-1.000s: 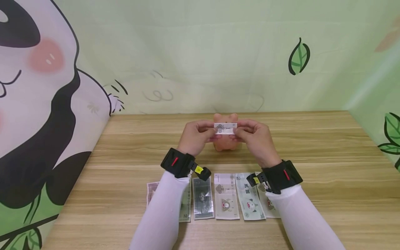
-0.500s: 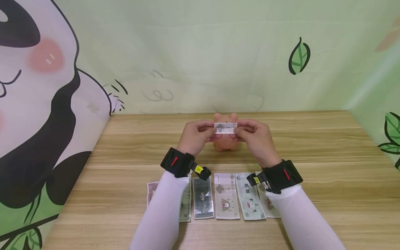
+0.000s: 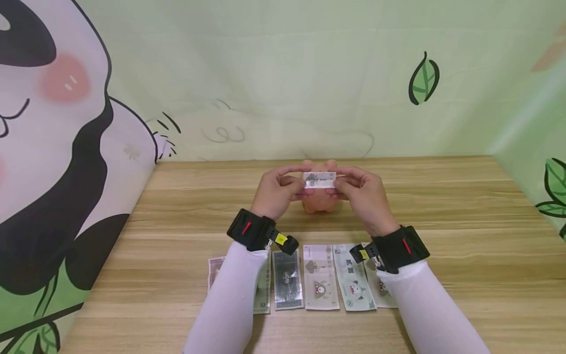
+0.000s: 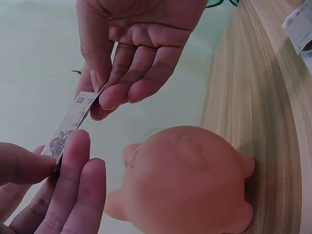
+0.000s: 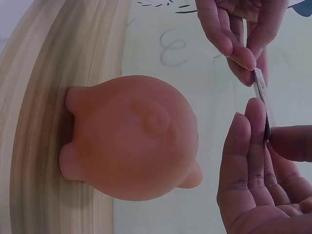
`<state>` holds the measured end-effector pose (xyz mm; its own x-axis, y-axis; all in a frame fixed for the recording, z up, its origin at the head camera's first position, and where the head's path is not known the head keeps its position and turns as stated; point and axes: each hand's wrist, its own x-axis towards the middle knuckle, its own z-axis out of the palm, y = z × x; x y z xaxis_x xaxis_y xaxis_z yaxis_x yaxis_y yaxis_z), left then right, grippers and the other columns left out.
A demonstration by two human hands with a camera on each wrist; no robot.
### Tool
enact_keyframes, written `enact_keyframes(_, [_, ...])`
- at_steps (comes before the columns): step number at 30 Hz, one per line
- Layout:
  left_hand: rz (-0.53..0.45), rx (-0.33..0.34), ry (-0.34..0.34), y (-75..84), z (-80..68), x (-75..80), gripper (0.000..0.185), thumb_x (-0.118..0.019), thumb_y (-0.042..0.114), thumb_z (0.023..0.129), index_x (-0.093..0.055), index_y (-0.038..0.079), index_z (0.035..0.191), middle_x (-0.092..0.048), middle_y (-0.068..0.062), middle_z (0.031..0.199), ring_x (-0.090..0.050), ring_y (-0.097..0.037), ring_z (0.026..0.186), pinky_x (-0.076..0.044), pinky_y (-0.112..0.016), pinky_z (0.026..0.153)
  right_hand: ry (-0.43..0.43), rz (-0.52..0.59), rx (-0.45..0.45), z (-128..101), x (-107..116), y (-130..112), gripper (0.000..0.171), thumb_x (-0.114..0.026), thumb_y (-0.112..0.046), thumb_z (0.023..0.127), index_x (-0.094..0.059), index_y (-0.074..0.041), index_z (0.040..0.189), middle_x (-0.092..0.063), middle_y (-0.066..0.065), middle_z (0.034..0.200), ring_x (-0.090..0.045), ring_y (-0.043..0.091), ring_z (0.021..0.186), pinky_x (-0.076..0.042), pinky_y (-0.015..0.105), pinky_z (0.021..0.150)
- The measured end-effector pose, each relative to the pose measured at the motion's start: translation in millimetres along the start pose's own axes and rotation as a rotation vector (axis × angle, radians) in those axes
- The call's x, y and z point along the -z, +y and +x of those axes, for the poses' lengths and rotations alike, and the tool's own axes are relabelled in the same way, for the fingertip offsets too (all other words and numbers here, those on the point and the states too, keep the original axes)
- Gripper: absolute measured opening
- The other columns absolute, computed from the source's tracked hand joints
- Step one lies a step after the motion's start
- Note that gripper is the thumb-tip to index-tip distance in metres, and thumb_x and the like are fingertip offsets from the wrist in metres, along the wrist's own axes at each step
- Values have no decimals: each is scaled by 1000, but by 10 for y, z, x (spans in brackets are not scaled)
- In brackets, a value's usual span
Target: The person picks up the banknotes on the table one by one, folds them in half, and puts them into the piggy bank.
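From the head view, the left hand (image 3: 276, 194) and the right hand (image 3: 367, 201) pinched a folded banknote (image 3: 319, 180) by its opposite ends, above the pink pig figure (image 3: 319, 202) standing on the wooden table (image 3: 468, 211); a row of flat notes (image 3: 321, 295) lay lower down, partly hidden by white sleeves (image 3: 225, 305). From the left wrist, I could see print on the folded banknote's face. From the right wrist, it showed nearly edge-on, clear of the pig's rounded back.
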<state>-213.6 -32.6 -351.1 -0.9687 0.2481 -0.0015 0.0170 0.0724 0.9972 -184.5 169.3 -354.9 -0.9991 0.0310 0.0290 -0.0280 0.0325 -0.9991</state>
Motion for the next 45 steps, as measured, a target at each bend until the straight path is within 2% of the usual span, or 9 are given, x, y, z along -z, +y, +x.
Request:
enact_keyframes(4, [-10,-2,-3,4,-3,3,31,-60,-3,100,-71,6,128,-76,-25,106,-74,-11,76,-66,-35,82,-15,-3,23,0,9,0,36,-57,2,102,-61,4,138,-75,-5,95,-74,9,80,-64,25,80])
enact_keyframes(10, [-25,-5,8,2,-5,-3,29,-61,-3,99,-72,4,125,-75,-25,107,-74,-12,75,-66,-34,81,-19,-21,42,1,26,7,33,-58,2,101,-64,3,134,-74,-1,103,-74,9,81,-64,25,82])
enact_keyframes(20, [-48,-5,9,1,-2,-19,20,-61,-3,100,-73,-5,116,-74,-23,115,-74,-11,80,-65,-31,84,-6,-37,20,-3,17,-3,26,-57,-3,102,-66,10,123,-71,-3,103,-73,7,82,-63,23,83])
enact_keyframes(26, [-55,-11,13,4,-2,-29,19,-61,-4,100,-75,-6,113,-74,-23,113,-75,-11,80,-65,-32,85,0,-67,4,1,15,-2,29,-56,-9,101,-70,8,120,-74,-2,98,-75,8,83,-63,24,83])
enact_keyframes(30, [-35,-2,20,4,-9,-27,18,-62,-3,100,-76,-4,111,-76,-21,111,-76,-13,83,-65,-32,86,-9,-68,7,1,13,8,29,-63,-15,102,-70,7,120,-75,-4,95,-75,9,84,-63,24,84])
enact_keyframes(34, [-30,9,14,2,-9,-24,18,-62,-2,100,-76,-3,110,-76,-21,110,-77,-16,86,-64,-31,86,-21,-63,22,-4,12,17,30,-71,-14,99,-70,6,122,-74,-4,100,-74,7,89,-63,24,86])
enact_keyframes(41, [-42,24,-4,4,1,-38,20,-55,-2,101,-71,-6,112,-75,-23,110,-75,-14,82,-64,-36,88,-3,-82,18,-14,18,18,29,-72,-7,96,-70,4,123,-73,-1,104,-72,8,95,-61,21,85])
enact_keyframes(45, [-35,30,-17,3,4,-46,23,-60,4,100,-68,-3,120,-77,-24,107,-77,-17,82,-64,-42,90,5,-89,18,-17,17,18,30,-74,-7,95,-70,2,124,-73,-2,102,-70,10,96,-61,21,84])
